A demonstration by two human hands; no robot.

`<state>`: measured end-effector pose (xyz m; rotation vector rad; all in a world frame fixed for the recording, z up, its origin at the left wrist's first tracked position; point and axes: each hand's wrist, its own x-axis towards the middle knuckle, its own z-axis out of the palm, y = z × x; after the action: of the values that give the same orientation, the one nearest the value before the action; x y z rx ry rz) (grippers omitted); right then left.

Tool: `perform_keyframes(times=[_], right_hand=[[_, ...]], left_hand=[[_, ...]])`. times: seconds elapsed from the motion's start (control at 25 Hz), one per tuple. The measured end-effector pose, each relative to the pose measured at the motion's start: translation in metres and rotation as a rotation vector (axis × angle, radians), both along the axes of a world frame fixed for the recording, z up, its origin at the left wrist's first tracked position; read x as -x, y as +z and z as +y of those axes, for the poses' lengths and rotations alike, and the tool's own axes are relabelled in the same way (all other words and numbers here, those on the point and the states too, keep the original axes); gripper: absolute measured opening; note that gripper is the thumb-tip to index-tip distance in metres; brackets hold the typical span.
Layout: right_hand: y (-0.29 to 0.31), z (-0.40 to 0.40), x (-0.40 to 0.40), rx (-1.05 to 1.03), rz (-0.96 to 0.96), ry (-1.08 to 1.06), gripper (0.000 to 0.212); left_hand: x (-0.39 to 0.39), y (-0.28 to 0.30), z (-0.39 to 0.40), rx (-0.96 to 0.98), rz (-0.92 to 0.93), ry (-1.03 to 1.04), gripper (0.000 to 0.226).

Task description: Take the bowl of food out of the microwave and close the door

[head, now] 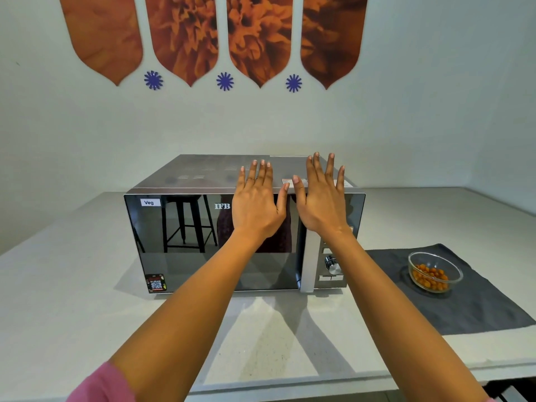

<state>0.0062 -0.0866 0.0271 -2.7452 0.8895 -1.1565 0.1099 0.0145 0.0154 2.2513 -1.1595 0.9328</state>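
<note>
Door [214, 242] shut, bowl of food [435, 272] out on the dark mat [464, 303] beside the microwave [232, 175]. Our left hand [256, 206] and right hand [323, 201] hover flat, empty. Task looks finished; we need only withdraw.

Pale wall [420, 97] with 4 orange petal panels [185, 36], grey countertop [72, 300] below

Microwave [203, 242] black glass, silver handle; desk [72, 300] pale speckled grey; cloth [464, 309] dark grey; bowl [435, 272] clear, orange food; sleeve [98, 385] pink.
</note>
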Motion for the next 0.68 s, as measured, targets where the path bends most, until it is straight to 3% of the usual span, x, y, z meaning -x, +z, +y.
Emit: perform_keyframes(times=[0.48, 0.68], right_hand=[[-0.003, 0.007, -0.004, -0.093, -0.254, 0.068, 0.064], [0.015, 0.025, -0.009, 0.050, -0.374, 0.106, 0.065]], left_hand=[[-0.002, 0.005, 0.006, -0.078, -0.028, -0.038, 0.070], [0.002, 0.017, 0.017, 0.094, -0.114, -0.059, 0.068]])
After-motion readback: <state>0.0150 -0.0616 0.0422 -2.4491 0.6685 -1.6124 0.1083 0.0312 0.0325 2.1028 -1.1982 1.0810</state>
